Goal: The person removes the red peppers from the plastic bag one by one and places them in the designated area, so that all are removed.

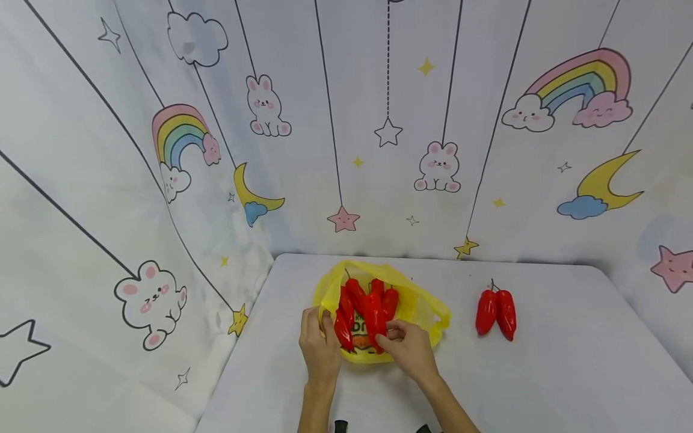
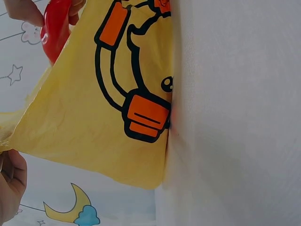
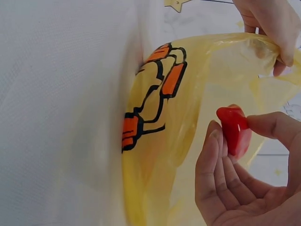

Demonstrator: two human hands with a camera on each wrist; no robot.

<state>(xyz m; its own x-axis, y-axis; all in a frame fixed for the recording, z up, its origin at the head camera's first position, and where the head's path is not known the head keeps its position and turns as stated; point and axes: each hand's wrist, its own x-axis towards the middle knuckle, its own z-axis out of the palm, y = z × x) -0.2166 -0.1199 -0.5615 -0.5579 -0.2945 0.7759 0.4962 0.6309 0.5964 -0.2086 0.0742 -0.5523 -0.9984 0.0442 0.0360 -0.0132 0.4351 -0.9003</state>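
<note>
A yellow plastic bag [image 1: 414,304] with a cartoon print stands with its mouth open towards me, and several shiny red peppers [image 1: 354,291] lie inside. My left hand [image 1: 320,349] pinches the left edge of the bag's mouth, seen also in the left wrist view, where the bag [image 2: 84,127] hides part of the scene. Between thumb and fingers my right hand [image 1: 414,352] holds one red pepper [image 3: 236,132] at its lower end, over the front of the opening. The right wrist view shows that grip at close range.
Two more red peppers [image 1: 506,314] lie side by side on the white table [image 1: 563,361], right of the bag. A white cloth backdrop [image 1: 303,168] with rabbits, stars and rainbows rises behind and on the left. Small black objects [image 1: 341,426] show near the wrists.
</note>
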